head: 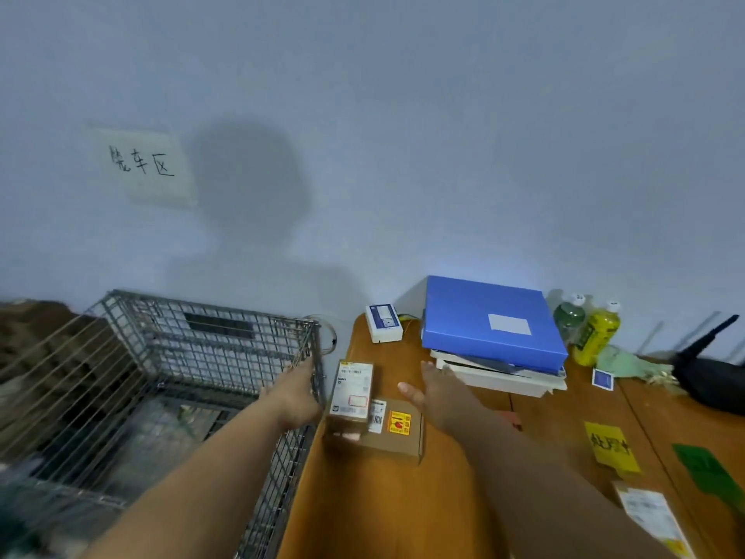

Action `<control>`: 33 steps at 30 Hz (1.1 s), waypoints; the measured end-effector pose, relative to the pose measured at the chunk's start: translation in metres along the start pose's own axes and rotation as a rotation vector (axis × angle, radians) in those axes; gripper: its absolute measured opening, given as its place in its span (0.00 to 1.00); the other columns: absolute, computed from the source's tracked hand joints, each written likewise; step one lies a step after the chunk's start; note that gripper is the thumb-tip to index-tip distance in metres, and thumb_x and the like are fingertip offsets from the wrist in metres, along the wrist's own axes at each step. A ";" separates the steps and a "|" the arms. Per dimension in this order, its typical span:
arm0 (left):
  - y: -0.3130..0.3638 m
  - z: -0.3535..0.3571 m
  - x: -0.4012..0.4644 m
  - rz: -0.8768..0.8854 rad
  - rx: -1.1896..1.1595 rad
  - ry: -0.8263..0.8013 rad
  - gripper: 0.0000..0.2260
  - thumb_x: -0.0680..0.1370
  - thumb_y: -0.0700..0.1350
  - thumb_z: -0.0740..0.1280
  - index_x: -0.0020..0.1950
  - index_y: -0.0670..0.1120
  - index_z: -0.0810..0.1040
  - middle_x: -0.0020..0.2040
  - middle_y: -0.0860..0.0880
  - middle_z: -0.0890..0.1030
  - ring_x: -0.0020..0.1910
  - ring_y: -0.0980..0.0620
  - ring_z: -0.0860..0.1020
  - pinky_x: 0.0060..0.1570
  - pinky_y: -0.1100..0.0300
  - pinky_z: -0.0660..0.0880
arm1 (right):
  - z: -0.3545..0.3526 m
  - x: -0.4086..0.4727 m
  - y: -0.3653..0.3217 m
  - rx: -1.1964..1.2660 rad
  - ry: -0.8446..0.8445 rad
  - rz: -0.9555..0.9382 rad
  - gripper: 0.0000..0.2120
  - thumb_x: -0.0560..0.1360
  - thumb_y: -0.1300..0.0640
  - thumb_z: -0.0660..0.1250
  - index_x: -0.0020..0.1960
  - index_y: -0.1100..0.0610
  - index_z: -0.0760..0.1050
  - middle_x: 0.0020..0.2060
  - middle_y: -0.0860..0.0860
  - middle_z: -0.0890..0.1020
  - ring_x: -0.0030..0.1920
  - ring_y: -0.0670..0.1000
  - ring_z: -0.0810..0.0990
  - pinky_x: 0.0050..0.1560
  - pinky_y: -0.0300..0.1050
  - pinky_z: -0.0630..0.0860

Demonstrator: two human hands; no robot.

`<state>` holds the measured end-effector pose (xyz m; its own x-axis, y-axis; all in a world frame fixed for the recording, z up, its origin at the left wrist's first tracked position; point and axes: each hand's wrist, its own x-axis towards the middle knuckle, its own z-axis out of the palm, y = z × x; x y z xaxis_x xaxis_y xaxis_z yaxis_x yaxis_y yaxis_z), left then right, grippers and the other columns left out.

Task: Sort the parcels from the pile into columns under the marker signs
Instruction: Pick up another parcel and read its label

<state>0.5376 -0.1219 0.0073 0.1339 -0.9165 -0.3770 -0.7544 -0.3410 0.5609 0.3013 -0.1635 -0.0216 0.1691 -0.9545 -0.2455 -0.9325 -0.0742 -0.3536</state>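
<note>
Small brown cardboard parcel with white label [351, 391]: held at its left side by left hand [296, 393], atop flat brown cardboard box with orange sticker [389, 433] on wooden table [383, 510]. Right hand [433, 391]: fingers spread, holding nothing, just right of the parcel.

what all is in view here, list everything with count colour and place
parcels: 2, brown cardboard, small one on the flat one, table's left edge
wire cage: 1, grey, left of table
table: 1, orange-brown wood
blue box: 1, on white stack, table back
white device: 1, back left
bottles: 2, green and yellow, by wall
yellow sign: 1, table right
wall sign: 1, white, handwritten
left hand: at cage rim beside small parcel
right hand: open, above table
</note>
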 end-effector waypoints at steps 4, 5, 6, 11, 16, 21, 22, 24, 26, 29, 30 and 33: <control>-0.030 0.029 0.039 -0.086 -0.020 -0.049 0.48 0.69 0.35 0.72 0.79 0.52 0.46 0.79 0.45 0.53 0.78 0.42 0.49 0.74 0.40 0.55 | 0.049 0.030 -0.012 0.030 -0.117 -0.010 0.41 0.76 0.34 0.56 0.80 0.53 0.45 0.79 0.51 0.50 0.79 0.56 0.44 0.76 0.56 0.48; -0.036 0.036 0.048 -0.111 -0.033 -0.064 0.48 0.69 0.35 0.72 0.79 0.52 0.45 0.79 0.45 0.52 0.78 0.41 0.49 0.74 0.41 0.55 | 0.061 0.039 -0.014 0.031 -0.151 -0.010 0.42 0.76 0.34 0.57 0.80 0.54 0.44 0.79 0.52 0.49 0.79 0.56 0.43 0.76 0.56 0.46; -0.041 0.042 0.056 -0.128 -0.040 -0.081 0.47 0.70 0.35 0.72 0.79 0.52 0.45 0.79 0.45 0.52 0.78 0.41 0.50 0.74 0.41 0.56 | 0.074 0.048 -0.015 0.026 -0.184 -0.008 0.43 0.76 0.34 0.58 0.80 0.54 0.43 0.79 0.52 0.48 0.79 0.56 0.42 0.76 0.56 0.45; -0.055 0.067 0.093 -0.172 -0.151 -0.159 0.48 0.70 0.32 0.71 0.79 0.50 0.44 0.78 0.43 0.55 0.75 0.39 0.58 0.72 0.46 0.62 | 0.121 0.084 -0.017 0.042 -0.249 0.006 0.50 0.73 0.34 0.64 0.80 0.56 0.40 0.79 0.51 0.46 0.78 0.56 0.41 0.76 0.56 0.42; -0.071 0.088 0.127 -0.159 -0.252 -0.175 0.51 0.66 0.29 0.71 0.79 0.53 0.46 0.74 0.43 0.65 0.68 0.40 0.70 0.64 0.47 0.73 | 0.158 0.108 -0.017 0.179 -0.252 -0.030 0.56 0.60 0.27 0.68 0.79 0.49 0.50 0.78 0.47 0.57 0.78 0.57 0.53 0.76 0.56 0.56; -0.072 0.103 0.128 -0.038 -0.381 -0.174 0.34 0.69 0.25 0.66 0.67 0.55 0.67 0.55 0.52 0.81 0.58 0.50 0.77 0.58 0.55 0.75 | 0.162 0.106 -0.014 0.292 -0.228 -0.038 0.45 0.66 0.40 0.75 0.76 0.47 0.58 0.73 0.48 0.67 0.73 0.54 0.66 0.72 0.53 0.66; -0.071 0.104 0.125 -0.012 -0.380 -0.156 0.35 0.69 0.26 0.66 0.69 0.55 0.66 0.56 0.52 0.81 0.59 0.51 0.77 0.57 0.58 0.74 | 0.161 0.105 -0.014 0.333 -0.219 -0.032 0.44 0.65 0.42 0.76 0.76 0.46 0.60 0.72 0.46 0.70 0.72 0.52 0.68 0.71 0.52 0.67; -0.067 0.100 0.120 0.047 -0.375 -0.129 0.37 0.69 0.27 0.67 0.72 0.55 0.65 0.55 0.53 0.80 0.58 0.52 0.78 0.53 0.63 0.75 | 0.154 0.103 -0.014 0.389 -0.188 -0.020 0.44 0.66 0.45 0.76 0.76 0.46 0.58 0.70 0.45 0.71 0.72 0.51 0.68 0.70 0.51 0.68; -0.055 0.088 0.115 0.087 -0.357 -0.090 0.36 0.70 0.28 0.68 0.71 0.57 0.65 0.54 0.54 0.80 0.55 0.55 0.79 0.50 0.63 0.76 | 0.136 0.101 -0.017 0.421 -0.137 -0.035 0.42 0.69 0.49 0.75 0.76 0.46 0.56 0.69 0.46 0.73 0.70 0.49 0.71 0.68 0.48 0.70; -0.028 0.062 0.109 0.173 -0.340 0.007 0.37 0.70 0.32 0.70 0.74 0.57 0.63 0.57 0.54 0.81 0.58 0.52 0.79 0.56 0.56 0.77 | 0.093 0.095 -0.025 0.452 -0.009 -0.108 0.37 0.72 0.53 0.73 0.75 0.46 0.58 0.67 0.43 0.75 0.67 0.46 0.74 0.62 0.41 0.70; -0.015 0.050 0.103 0.204 -0.332 0.044 0.38 0.70 0.34 0.71 0.75 0.57 0.62 0.58 0.53 0.81 0.58 0.52 0.79 0.55 0.57 0.77 | 0.074 0.090 -0.029 0.460 0.034 -0.140 0.36 0.73 0.54 0.72 0.75 0.45 0.59 0.66 0.42 0.76 0.66 0.44 0.74 0.61 0.40 0.69; 0.026 0.014 0.085 0.328 -0.319 0.143 0.40 0.71 0.38 0.73 0.76 0.61 0.58 0.58 0.55 0.81 0.55 0.54 0.79 0.53 0.57 0.77 | 0.015 0.075 -0.042 0.450 0.144 -0.219 0.33 0.75 0.55 0.70 0.76 0.48 0.60 0.67 0.43 0.76 0.67 0.44 0.73 0.65 0.41 0.69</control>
<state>0.5207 -0.2060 -0.0206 0.0259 -0.9984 -0.0493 -0.5398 -0.0555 0.8400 0.3581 -0.2276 -0.0389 0.2694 -0.9630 -0.0069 -0.6450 -0.1751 -0.7438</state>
